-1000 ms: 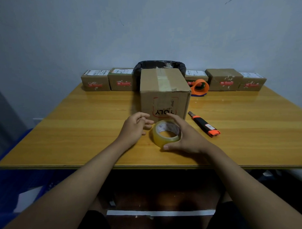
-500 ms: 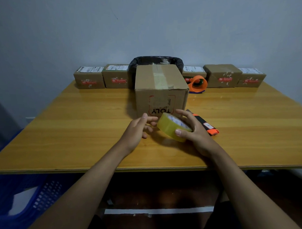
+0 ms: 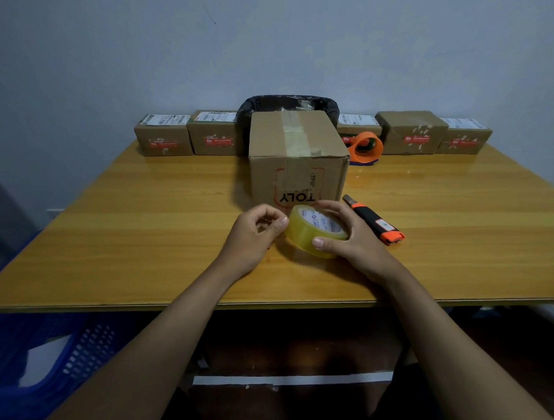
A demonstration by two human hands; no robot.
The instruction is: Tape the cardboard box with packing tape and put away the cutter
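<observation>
A brown cardboard box (image 3: 295, 155) with an old tape strip along its top stands in the middle of the wooden table (image 3: 129, 234). Just in front of it, my right hand (image 3: 349, 238) grips a roll of clear yellowish packing tape (image 3: 314, 232), tilted and lifted off the table. My left hand (image 3: 254, 235) is curled at the roll's left edge, thumb and fingertips pinching at the tape surface. A black and orange cutter (image 3: 376, 220) lies on the table to the right of my right hand, its blade end pointing towards the box.
Several small labelled parcels (image 3: 163, 135) line the back edge by the wall. A black-lined bin (image 3: 284, 104) stands behind the box. An orange tape dispenser (image 3: 366, 147) sits at the box's back right. A blue crate (image 3: 55, 359) is on the floor, left.
My right hand has lifted the tape roll off the table and tilted it. My left hand has closed in on the roll's left edge. The view has shifted slightly.
</observation>
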